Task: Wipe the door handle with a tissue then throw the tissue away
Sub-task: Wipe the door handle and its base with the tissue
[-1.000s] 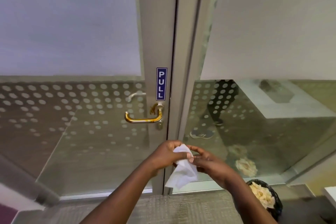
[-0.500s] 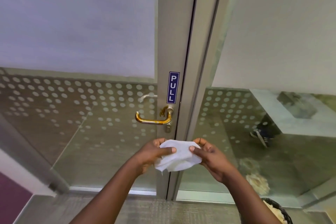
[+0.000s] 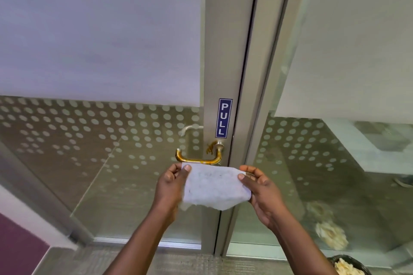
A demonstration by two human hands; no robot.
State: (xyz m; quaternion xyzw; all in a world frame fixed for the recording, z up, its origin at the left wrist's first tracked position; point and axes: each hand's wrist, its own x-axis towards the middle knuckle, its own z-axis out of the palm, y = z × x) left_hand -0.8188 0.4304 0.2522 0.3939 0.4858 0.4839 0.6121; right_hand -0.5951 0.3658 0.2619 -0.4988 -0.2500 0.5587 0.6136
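Observation:
A door handle (image 3: 196, 159) smeared with yellow-brown stain sticks out of the grey door frame, with more stain around its base. Just below it I hold a white tissue (image 3: 215, 186) spread flat between both hands. My left hand (image 3: 171, 185) pinches the tissue's left edge and my right hand (image 3: 262, 190) pinches its right edge. The tissue's top edge is level with the underside of the handle; whether it touches is unclear.
A blue PULL sign (image 3: 224, 118) is fixed above the handle. The glass door (image 3: 89, 152) has frosted dots. A black bin (image 3: 348, 265) holding crumpled tissues stands on the floor at the bottom right, reflected in the glass panel (image 3: 330, 233).
The tissue went from hanging crumpled to stretched flat between both hands, which rose toward the handle. My view shifted closer and to the left, so the bin slid toward the corner.

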